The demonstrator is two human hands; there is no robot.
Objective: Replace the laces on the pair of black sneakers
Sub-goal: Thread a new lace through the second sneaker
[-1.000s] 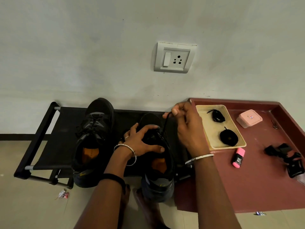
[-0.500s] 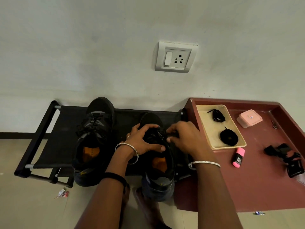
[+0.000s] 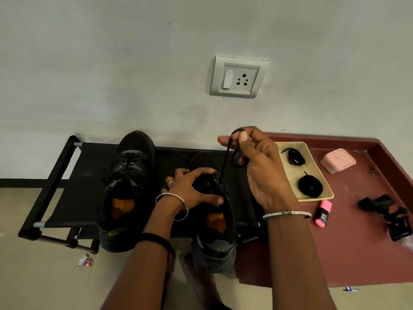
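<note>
Your right hand (image 3: 261,166) pinches the black lace (image 3: 224,163) taut (looped round its fingers); your left hand (image 3: 193,189), fingers spread, grips the sneaker (image 3: 215,222).

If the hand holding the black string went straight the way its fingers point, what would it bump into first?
Probably the bare wall behind the black rack. The right hand, pinching the lace, points away from the sneaker; nothing shows between, though depth is unclear.
</note>
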